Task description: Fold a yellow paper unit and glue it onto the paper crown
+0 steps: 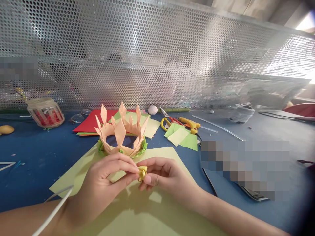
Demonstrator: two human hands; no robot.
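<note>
Between my two hands is a small yellow folded paper piece, its exact shape partly covered by fingertips. My left hand pinches its left side with thumb and fingers. From the right, my right hand grips it between thumb and forefinger. Just beyond my fingers stands a peach paper crown with pointed folded tips and green folded paper around its base. Below the hands lies a large pale yellow-green sheet, on which their shadows fall.
Behind the crown lie red sheets. Scissors, a yellow glue gun and green paper squares are to the right. A glass jar stands left, near glasses. Perforated metal panel closes the back. A white cable crosses my left wrist.
</note>
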